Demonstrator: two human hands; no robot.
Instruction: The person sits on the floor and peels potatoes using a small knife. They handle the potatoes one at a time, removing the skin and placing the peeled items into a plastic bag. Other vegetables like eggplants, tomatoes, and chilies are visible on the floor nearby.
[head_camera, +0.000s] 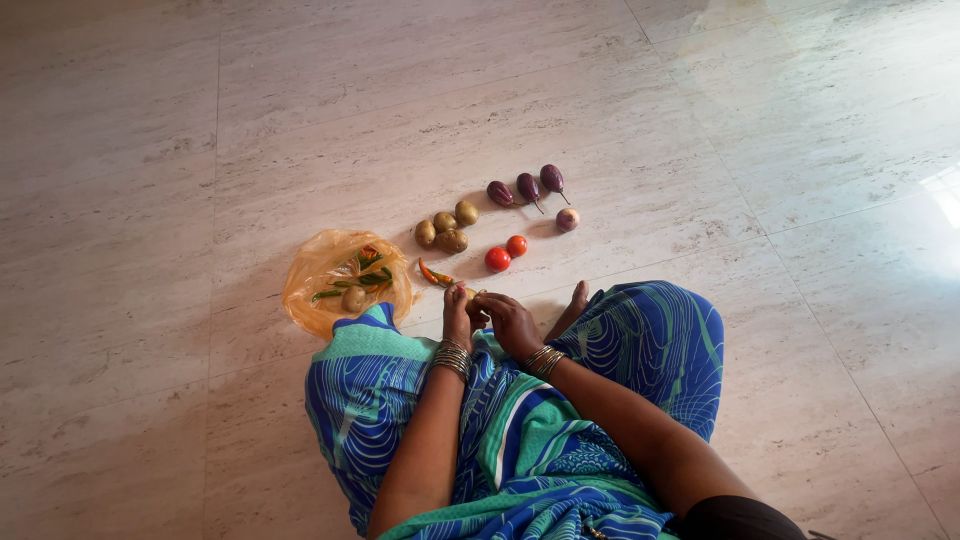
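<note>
I sit cross-legged on the floor in a blue and green garment. My left hand (457, 314) and my right hand (510, 322) meet just in front of my knees, both closed around a small pale vegetable (472, 294) that is mostly hidden by the fingers. An orange-red chilli (434, 275) lies on the floor just beyond my left hand. Further out sit two red tomatoes (506, 252), several potatoes (446, 227), three dark aubergines (527, 187) and a small purple onion (567, 219).
A crumpled yellowish plastic bag (322, 290) lies open at my left knee with green chillies and a potato inside. My bare foot (577, 298) pokes out by the right hand. Polished pale stone floor tiles (700, 120) stretch all around.
</note>
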